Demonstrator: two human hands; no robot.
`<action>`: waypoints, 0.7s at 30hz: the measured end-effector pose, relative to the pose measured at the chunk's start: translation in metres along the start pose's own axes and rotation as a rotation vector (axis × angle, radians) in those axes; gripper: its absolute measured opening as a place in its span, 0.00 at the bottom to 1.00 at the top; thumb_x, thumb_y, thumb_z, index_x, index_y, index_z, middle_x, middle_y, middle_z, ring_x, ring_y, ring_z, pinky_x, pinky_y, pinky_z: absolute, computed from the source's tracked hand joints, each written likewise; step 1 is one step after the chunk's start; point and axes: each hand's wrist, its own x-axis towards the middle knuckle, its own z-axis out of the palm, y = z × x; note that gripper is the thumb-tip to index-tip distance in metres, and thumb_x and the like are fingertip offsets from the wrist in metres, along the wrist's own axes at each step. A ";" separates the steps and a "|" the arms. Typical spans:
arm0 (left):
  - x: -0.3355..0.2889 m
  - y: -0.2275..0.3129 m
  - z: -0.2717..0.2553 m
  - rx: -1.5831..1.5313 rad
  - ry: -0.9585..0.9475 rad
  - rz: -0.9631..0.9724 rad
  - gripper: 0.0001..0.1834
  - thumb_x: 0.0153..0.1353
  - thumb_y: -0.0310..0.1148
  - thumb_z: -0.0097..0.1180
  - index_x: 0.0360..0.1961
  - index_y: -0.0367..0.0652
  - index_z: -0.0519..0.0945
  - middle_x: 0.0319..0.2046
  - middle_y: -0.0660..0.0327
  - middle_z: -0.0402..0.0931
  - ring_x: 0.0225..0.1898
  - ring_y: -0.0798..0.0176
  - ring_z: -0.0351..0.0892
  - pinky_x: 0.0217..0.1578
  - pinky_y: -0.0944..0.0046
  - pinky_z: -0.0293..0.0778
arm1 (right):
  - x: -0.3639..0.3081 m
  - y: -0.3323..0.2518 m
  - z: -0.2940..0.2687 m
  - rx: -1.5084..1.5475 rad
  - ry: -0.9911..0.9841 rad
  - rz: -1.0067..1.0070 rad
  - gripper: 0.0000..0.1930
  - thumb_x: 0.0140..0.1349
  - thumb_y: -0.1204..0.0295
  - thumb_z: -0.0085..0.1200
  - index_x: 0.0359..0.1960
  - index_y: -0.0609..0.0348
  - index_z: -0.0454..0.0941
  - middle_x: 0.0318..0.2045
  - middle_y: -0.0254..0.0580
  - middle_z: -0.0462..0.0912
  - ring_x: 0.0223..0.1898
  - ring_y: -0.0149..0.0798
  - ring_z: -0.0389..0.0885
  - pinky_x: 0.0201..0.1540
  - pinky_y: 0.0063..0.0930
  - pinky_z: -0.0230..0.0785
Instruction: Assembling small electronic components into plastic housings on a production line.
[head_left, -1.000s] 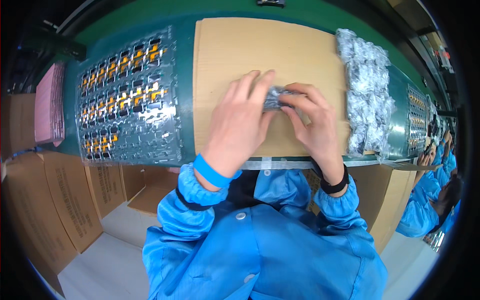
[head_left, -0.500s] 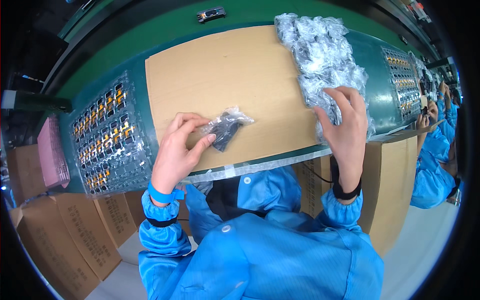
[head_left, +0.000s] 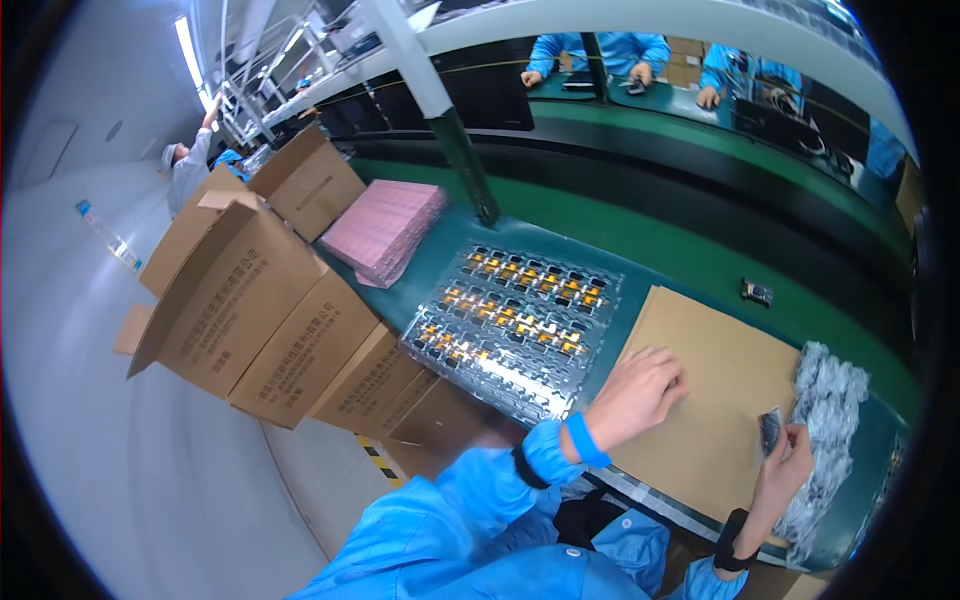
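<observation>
Right hand (head_left: 785, 465): we have thumb and fingertips clamped on a small dark packet (head_left: 770, 432) in clear wrap. The packet is tilted, raised toward the right edge of the cardboard sheet (head_left: 715, 400), just beside the pile of wrapped packets (head_left: 828, 430).

Left hand (head_left: 640, 393): over the left part of the sheet, back of the hand up, fingers curled and close together. We can't see the fingertips well, so can't tell if anything is in them or if they touch the sheet. Hands are well apart.

Wrists: blue band (head_left: 585, 440) on the left, black band (head_left: 733, 540) on the right.

Bench (head_left: 622, 342): we see a clear plastic tray (head_left: 560, 405) left of the sheet, with rows of small black and orange parts (head_left: 520, 275); the row nearest us is shorter. Past the tray, a pink stack (head_left: 385, 228), near a green post (head_left: 465, 170). One dark part (head_left: 757, 292) sits on the green strip (head_left: 680, 265) beyond the sheet.

Left of the bench we get brown cartons (head_left: 245, 300), one with flaps up. Across the line, co-workers in blue sleeves (head_left: 640, 48), hands at their own bench.
</observation>
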 end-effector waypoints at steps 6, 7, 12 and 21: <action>0.036 0.004 -0.006 0.085 0.177 0.047 0.05 0.55 0.28 0.61 0.30 0.40 0.78 0.30 0.54 0.77 0.38 0.48 0.76 0.39 0.51 0.69 | 0.033 -0.026 0.025 0.442 0.028 -0.025 0.03 0.64 0.81 0.50 0.32 0.67 0.71 0.22 0.45 0.75 0.24 0.35 0.72 0.31 0.30 0.67; 0.045 0.003 -0.003 0.082 0.266 0.113 0.06 0.54 0.28 0.62 0.30 0.40 0.77 0.29 0.54 0.77 0.37 0.48 0.77 0.39 0.51 0.69 | 0.037 -0.031 0.026 0.420 -0.011 -0.024 0.04 0.65 0.80 0.50 0.32 0.67 0.71 0.22 0.44 0.75 0.25 0.34 0.71 0.31 0.30 0.66; 0.080 -0.008 -0.032 0.142 0.344 0.171 0.03 0.57 0.26 0.61 0.30 0.39 0.79 0.28 0.53 0.80 0.33 0.48 0.79 0.36 0.55 0.74 | 0.063 -0.073 0.035 0.222 -0.033 -0.312 0.04 0.60 0.77 0.54 0.33 0.65 0.74 0.34 0.52 0.79 0.36 0.56 0.76 0.41 0.39 0.69; 0.100 -0.005 -0.024 -0.406 0.324 0.047 0.04 0.65 0.25 0.53 0.37 0.35 0.73 0.28 0.54 0.81 0.32 0.61 0.82 0.35 0.64 0.75 | 0.082 -0.062 0.017 0.476 -0.162 0.038 0.05 0.67 0.73 0.50 0.36 0.63 0.73 0.38 0.46 0.83 0.45 0.41 0.82 0.51 0.35 0.72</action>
